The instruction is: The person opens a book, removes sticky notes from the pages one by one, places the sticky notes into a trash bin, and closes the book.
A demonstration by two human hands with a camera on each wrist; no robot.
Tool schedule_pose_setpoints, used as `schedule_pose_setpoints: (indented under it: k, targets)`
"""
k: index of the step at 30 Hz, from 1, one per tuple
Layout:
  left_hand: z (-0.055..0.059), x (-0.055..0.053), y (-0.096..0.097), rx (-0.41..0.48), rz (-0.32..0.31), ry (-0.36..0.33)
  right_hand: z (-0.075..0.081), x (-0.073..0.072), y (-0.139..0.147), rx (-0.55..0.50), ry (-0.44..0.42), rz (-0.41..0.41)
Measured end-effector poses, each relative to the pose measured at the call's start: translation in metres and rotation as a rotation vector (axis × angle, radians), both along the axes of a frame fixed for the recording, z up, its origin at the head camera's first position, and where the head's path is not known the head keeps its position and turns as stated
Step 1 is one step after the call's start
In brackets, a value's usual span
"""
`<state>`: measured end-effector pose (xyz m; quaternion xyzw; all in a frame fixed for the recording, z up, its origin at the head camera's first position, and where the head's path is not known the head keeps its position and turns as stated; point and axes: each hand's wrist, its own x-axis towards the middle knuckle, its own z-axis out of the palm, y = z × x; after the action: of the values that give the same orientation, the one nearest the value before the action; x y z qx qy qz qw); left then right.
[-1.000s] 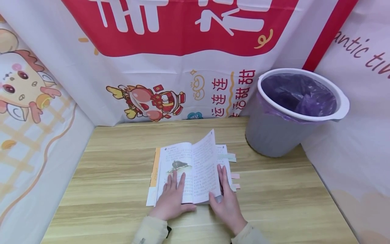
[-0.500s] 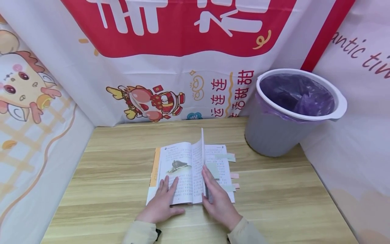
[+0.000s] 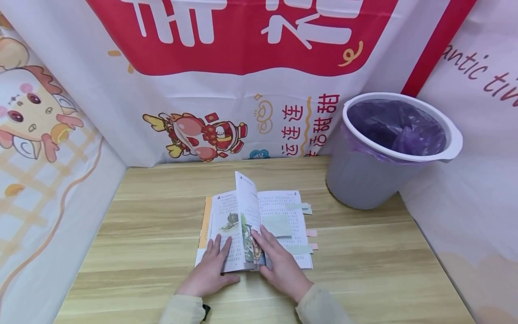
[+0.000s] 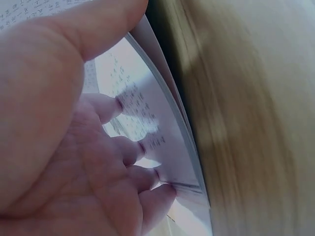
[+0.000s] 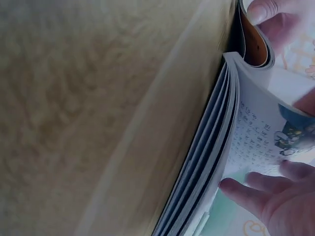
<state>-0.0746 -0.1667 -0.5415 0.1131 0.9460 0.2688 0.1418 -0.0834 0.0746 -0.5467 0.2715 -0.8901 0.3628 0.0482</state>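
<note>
Below printed cloth hangings point(image 3: 202, 90), an open book point(image 3: 279, 202) is lying on the bench point(image 3: 141, 234). The left hand point(image 3: 209, 271) is resting spread on its left page point(image 3: 226, 204), gripping nothing; the right hand point(image 3: 284, 270), fingers loosely straight, is touching a raised leaf point(image 3: 247, 195) without pinching it. Page-turning seems underway, probably calling next for laying that leaf leftward.

I see the book point(image 3: 269, 202) open on the bench point(image 3: 141, 270), left hand point(image 3: 208, 272) on its left page point(image 3: 226, 207), right hand point(image 3: 283, 265) against the raised page point(image 3: 247, 198), bin point(image 3: 360, 175) behind-right, banner point(image 3: 243, 49) along the back.
</note>
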Motion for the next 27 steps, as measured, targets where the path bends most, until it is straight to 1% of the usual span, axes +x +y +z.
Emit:
schedule_pose_setpoints:
  k: [6, 11, 14, 17, 19, 21, 25, 27]
  targets:
    - [0.001, 0.001, -0.004, 0.015, 0.012, -0.006, 0.001, -0.001, -0.003, 0.048, -0.099, -0.015]
    - [-0.001, -0.001, -0.011, 0.067, 0.006, -0.006, -0.001, -0.004, -0.009, 0.123, -0.152, 0.003]
    - [-0.002, -0.003, -0.022, 0.077, 0.008, -0.005, -0.001, -0.006, -0.015, 0.156, -0.157, 0.012]
    - [-0.001, -0.006, -0.040, 0.038, 0.031, -0.007, -0.001, -0.007, -0.020, 0.182, -0.154, 0.017]
    - [0.002, -0.006, -0.053, 0.006, 0.060, -0.028, -0.001, -0.008, -0.022, 0.203, -0.155, 0.020]
    - [0.007, -0.007, -0.065, -0.016, 0.071, -0.046, -0.001, -0.008, -0.024, 0.227, -0.156, 0.021]
    - [0.024, -0.006, -0.081, 0.020, 0.064, -0.106, 0.000, -0.006, -0.026, 0.259, -0.156, 0.025]
    - [0.033, -0.008, -0.083, 0.049, 0.058, -0.110, 0.001, -0.007, -0.028, 0.277, -0.155, 0.025]
